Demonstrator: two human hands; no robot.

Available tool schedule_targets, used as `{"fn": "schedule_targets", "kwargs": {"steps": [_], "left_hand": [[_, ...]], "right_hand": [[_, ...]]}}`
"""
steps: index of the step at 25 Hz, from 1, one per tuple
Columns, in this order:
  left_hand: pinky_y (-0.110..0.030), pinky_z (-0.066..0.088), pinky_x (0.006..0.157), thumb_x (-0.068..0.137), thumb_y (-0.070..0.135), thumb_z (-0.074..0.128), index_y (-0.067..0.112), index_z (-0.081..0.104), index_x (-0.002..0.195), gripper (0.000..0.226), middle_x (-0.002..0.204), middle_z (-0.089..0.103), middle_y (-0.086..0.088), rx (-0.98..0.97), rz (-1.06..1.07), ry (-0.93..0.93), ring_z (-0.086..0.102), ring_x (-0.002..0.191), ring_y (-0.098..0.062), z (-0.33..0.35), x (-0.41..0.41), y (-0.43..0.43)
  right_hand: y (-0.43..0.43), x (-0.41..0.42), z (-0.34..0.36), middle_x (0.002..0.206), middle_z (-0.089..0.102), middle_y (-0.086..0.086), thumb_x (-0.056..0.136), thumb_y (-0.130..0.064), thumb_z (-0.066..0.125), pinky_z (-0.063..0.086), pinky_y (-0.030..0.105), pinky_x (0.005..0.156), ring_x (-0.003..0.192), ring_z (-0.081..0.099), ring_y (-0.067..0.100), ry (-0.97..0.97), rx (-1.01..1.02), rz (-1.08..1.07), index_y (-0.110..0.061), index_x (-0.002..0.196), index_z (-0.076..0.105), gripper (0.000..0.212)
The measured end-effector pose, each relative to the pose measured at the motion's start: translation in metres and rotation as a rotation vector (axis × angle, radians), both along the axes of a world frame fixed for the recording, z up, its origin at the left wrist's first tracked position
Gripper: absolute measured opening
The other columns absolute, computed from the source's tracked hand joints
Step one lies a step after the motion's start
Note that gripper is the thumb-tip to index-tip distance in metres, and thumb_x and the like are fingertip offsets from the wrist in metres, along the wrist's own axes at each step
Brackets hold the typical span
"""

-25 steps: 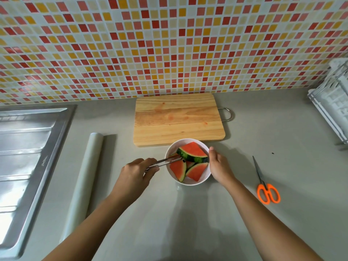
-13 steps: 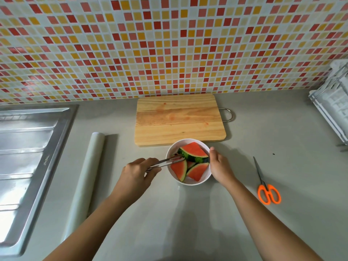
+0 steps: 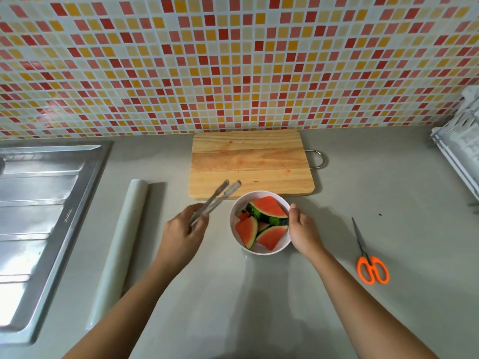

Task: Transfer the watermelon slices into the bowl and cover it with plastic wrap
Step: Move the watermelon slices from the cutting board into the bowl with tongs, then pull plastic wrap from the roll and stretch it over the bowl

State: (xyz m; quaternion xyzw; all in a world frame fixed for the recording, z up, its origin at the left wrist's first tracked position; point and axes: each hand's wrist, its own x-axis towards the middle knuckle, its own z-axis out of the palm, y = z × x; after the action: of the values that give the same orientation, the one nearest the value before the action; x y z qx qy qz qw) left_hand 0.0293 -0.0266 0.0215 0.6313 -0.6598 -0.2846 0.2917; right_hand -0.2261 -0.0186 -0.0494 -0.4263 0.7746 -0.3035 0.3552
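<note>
Fingers (image 3: 197, 216) grip tongs (image 3: 220, 196) beside the bowl (image 3: 259, 251) of watermelon slices (image 3: 267, 211).

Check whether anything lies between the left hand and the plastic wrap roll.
Nothing visible does. Bare counter separates the left hand from the plastic wrap roll. But that hand holds the tongs, which it would probably have to put down first.
</note>
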Motion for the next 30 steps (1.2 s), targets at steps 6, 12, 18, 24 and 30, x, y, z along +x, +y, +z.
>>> {"fn": "schedule_targets", "kwargs": {"steps": [6,12,18,24,30], "left_hand": [[-0.032,0.034,0.054,0.094,0.028,0.043,0.005,0.06,0.094,0.028,0.076,0.061,-0.011,0.152,0.126,-0.149,0.053,0.072,-0.033,-0.023,-0.025,-0.085],[-0.042,0.044,0.082,0.096,0.028,0.045,0.003,0.053,0.118,0.035,0.12,0.047,-0.018,0.149,0.181,-0.272,0.054,0.099,-0.038,-0.051,-0.053,-0.134],[-0.045,0.042,0.088,0.096,0.033,0.04,0.005,0.053,0.118,0.038,0.12,0.052,-0.016,0.093,0.249,-0.421,0.046,0.109,-0.034,-0.063,-0.062,-0.159],[-0.043,0.038,0.092,0.095,0.039,0.044,0.004,0.05,0.122,0.044,0.124,0.048,-0.016,0.16,0.213,-0.442,0.044,0.111,-0.033,-0.061,-0.059,-0.162],[-0.03,0.039,0.083,0.098,0.029,0.042,0.003,0.057,0.116,0.035,0.111,0.055,-0.019,0.03,0.188,-0.053,0.051,0.102,-0.034,-0.041,-0.058,-0.102]], "right_hand": [[-0.001,0.007,0.001,0.063,0.054,0.004,0.098,-0.041,0.023,0.037,0.03,0.056,0.065,0.054,0.02,-0.018,0.0,0.007,-0.019,0.062,0.044,0.047],[0.001,0.005,-0.005,0.062,0.059,0.001,0.098,-0.039,0.026,0.04,0.024,0.053,0.061,0.058,0.01,-0.023,-0.042,-0.008,-0.017,0.062,0.05,0.048],[-0.002,0.004,-0.01,0.07,0.064,0.006,0.099,-0.036,0.029,0.044,0.029,0.063,0.07,0.062,0.018,-0.066,-0.043,-0.018,-0.008,0.075,0.06,0.048],[-0.002,0.004,-0.006,0.068,0.061,-0.001,0.099,-0.036,0.028,0.041,0.026,0.058,0.067,0.06,0.01,-0.049,-0.052,0.003,-0.015,0.071,0.057,0.045],[0.0,0.005,0.0,0.063,0.057,0.003,0.098,-0.036,0.026,0.04,0.028,0.056,0.062,0.055,0.011,-0.001,-0.049,0.033,-0.015,0.066,0.05,0.046]]}}
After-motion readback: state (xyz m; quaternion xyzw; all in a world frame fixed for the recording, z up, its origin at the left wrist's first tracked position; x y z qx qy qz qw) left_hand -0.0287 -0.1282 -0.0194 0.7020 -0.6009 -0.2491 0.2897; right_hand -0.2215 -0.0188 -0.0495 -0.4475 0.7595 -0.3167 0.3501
